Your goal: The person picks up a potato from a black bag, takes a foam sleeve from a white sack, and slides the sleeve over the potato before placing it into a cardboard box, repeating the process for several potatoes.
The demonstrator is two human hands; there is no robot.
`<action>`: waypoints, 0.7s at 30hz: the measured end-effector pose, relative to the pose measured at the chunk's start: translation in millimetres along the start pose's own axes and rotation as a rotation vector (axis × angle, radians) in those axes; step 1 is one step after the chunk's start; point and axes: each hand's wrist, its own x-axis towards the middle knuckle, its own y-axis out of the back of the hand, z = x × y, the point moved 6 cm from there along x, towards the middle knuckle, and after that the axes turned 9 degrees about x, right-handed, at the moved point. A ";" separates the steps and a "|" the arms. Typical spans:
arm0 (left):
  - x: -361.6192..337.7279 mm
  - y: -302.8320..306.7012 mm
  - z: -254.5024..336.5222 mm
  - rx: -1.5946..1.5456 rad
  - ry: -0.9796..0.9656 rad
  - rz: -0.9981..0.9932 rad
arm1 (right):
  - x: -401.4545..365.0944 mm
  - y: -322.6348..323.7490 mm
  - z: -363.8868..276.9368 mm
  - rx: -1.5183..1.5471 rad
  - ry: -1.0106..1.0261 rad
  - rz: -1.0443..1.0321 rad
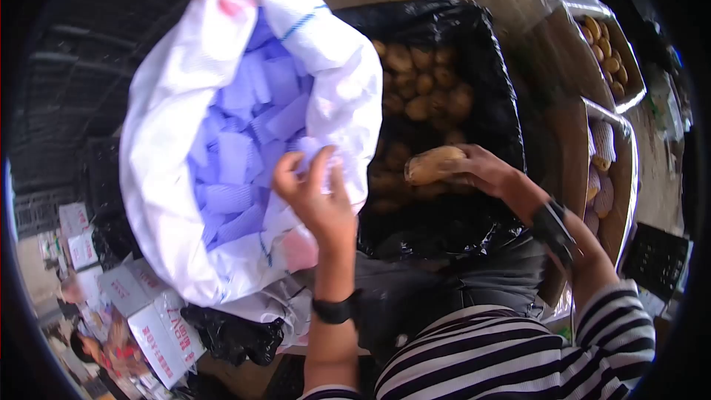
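White woven plastic makes up the biggest thing in view, a wide-mouthed sack (170,178) standing open at the left and filled with lavender foam net sleeves (237,148). Just to its right, touching its rim, is a crate lined with black plastic sheet (496,89), holding a heap of brown potatoes (422,81) at its far end. Further right stand two open cardboard boxes: the far box (629,96) holds bare potatoes in rows, and the near box (629,178) holds potatoes already wrapped in pale foam netting. Flat printed cartons (159,330) lie at the lower left, well apart from the hands. A striped sleeve (518,348) fills the bottom edge. The left hand (318,204), with a black watch (333,310) on its wrist, is raised at the sack's near rim, thumb and fingers part-curled about the end of one foam sleeve (315,150); I cannot tell whether they have actually closed on it. The right hand (492,170), wearing a black wrist strap (554,228), is over the middle of the lined crate with its fingers clamped round one end of a long tan potato (433,164), which points left toward the sack, held clear above the heap and near the left hand without touching it.
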 end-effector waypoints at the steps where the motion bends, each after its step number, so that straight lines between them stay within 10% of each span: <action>1: -3.6 3.1 12.8 0.070 -0.033 0.052 | -24.1 -29.3 -15.3 0.263 0.073 -0.198; 5: -42.5 -30.8 51.1 -0.095 -0.023 -0.341 | -68.1 -83.9 -12.0 0.728 0.225 -0.297; 9: -69.2 -29.1 66.9 -0.394 0.069 -0.181 | -78.5 -104.8 -2.9 0.703 0.270 -0.320; 12: -83.4 -35.4 31.5 -1.236 1.000 -0.254 | -77.4 -85.9 9.6 0.574 0.254 -0.199; 13: -83.2 -30.8 33.7 -1.237 0.995 -0.271 | -74.6 -83.1 11.1 0.582 0.264 -0.189; 15: -66.3 7.3 74.7 -0.441 0.124 -0.044 | -76.3 -66.5 10.7 0.416 0.313 -0.078; 18: -72.9 15.4 115.4 -0.219 -0.562 -0.147 | -110.3 -38.1 0.6 -0.103 0.497 0.383; 21: 14.8 -34.0 -30.0 -0.315 0.083 -0.088 | -179.2 16.1 7.4 0.303 0.588 0.373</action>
